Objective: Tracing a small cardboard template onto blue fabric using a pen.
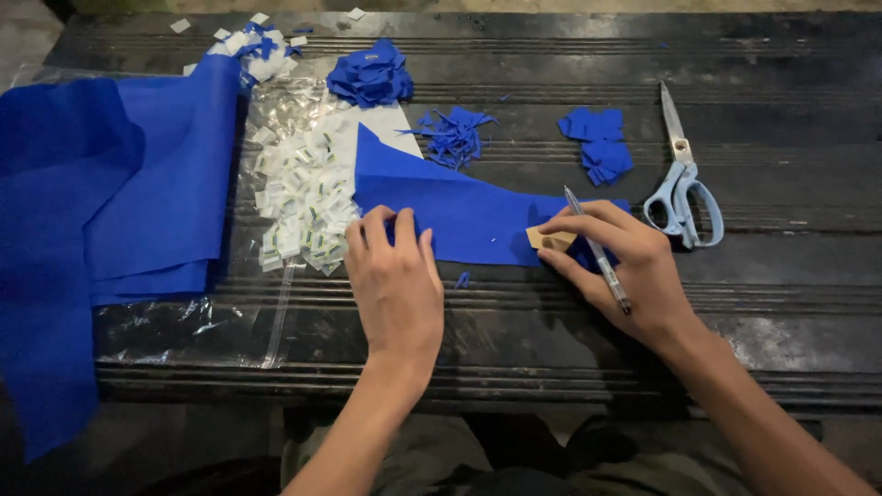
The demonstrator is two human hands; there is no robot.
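Note:
A long blue fabric piece [469, 216] lies across the dark ridged table [781, 303]. My left hand [395, 280] presses flat on its near left part, fingers spread. My right hand [629, 266] rests on the fabric's right end, holding a pen [599, 253] between the fingers. The same hand's fingertips pinch a small tan cardboard piece [549, 240] against the fabric.
Light-blue-handled scissors [682, 179] lie to the right. Blue fabric cut-outs [597, 140], scraps [453, 133] and a blue fabric flower [371, 75] sit further back. A clear plastic bag with several small white pieces [303, 197] and a large folded blue cloth [119, 193] lie at left.

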